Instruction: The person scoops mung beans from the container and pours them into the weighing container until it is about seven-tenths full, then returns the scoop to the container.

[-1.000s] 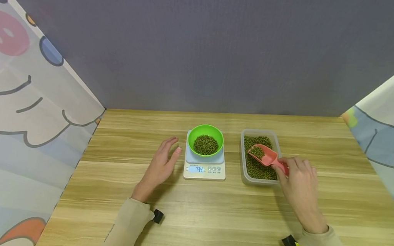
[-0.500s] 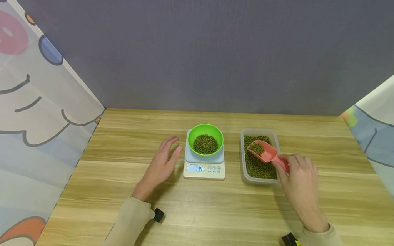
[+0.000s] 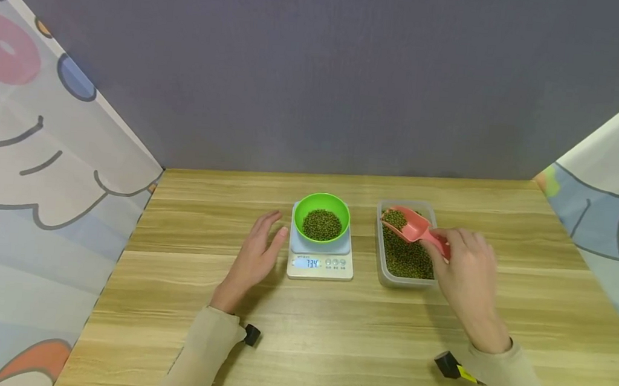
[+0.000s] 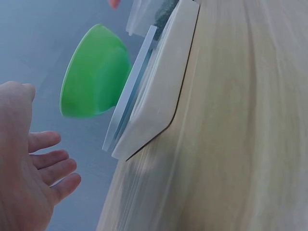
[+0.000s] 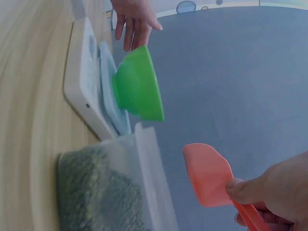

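Observation:
My right hand (image 3: 466,278) grips the handle of a pink scoop (image 3: 415,225), which carries small green beans (image 3: 395,218). In the right wrist view the scoop (image 5: 208,175) is above the rim of a clear plastic container (image 3: 384,271) of the same beans. A green bowl (image 3: 324,200), partly filled with beans, sits on a white digital kitchen scale (image 3: 336,274) that reads 73.4. Left of the scale is my left hand (image 3: 254,258), its fingers relaxed and apart from the bowl (image 4: 96,72); it holds nothing.
The wooden table (image 3: 297,349) runs back to a grey panel (image 3: 318,78). Printed cartoon panels (image 3: 46,208) stand at both sides. A small black camera (image 3: 447,364) is fixed at my right sleeve, and another black camera (image 3: 251,335) at my left.
The scoop with its beans has risen and shifted left toward the container's far left corner. My left hand stays about where it was, and the scale reading is the same.

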The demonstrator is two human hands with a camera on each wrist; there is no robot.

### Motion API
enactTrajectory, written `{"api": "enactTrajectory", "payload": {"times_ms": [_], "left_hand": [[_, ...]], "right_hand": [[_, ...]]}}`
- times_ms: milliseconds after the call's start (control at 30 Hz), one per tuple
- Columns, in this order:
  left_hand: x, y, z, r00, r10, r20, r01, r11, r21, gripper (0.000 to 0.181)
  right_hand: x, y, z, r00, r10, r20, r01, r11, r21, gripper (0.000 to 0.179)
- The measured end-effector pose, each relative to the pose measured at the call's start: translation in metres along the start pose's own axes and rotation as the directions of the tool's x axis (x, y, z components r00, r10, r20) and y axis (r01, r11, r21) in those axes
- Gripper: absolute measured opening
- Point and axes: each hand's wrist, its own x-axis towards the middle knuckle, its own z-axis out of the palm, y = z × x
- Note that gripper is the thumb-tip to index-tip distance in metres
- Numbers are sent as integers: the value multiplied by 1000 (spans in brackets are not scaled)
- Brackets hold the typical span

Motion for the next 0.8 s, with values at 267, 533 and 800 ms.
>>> {"api": "enactTrajectory", "payload": {"times_ms": [267,533,800], "left_hand": [[4,3,4,1000,24,-7,-24,1000,-20,58],[6,8,6,999,31,-22,-31,999,-27,57],[7,9,8,999,42,-21,-43,999,-24,56]], "right_hand": [[18,-21,9,998,-43,40,42,998,45,27],[32,-40,25,994,-107,18,105,991,82,28],[40,-56,41,972,-228,-56,228,974,-3,21]]}}
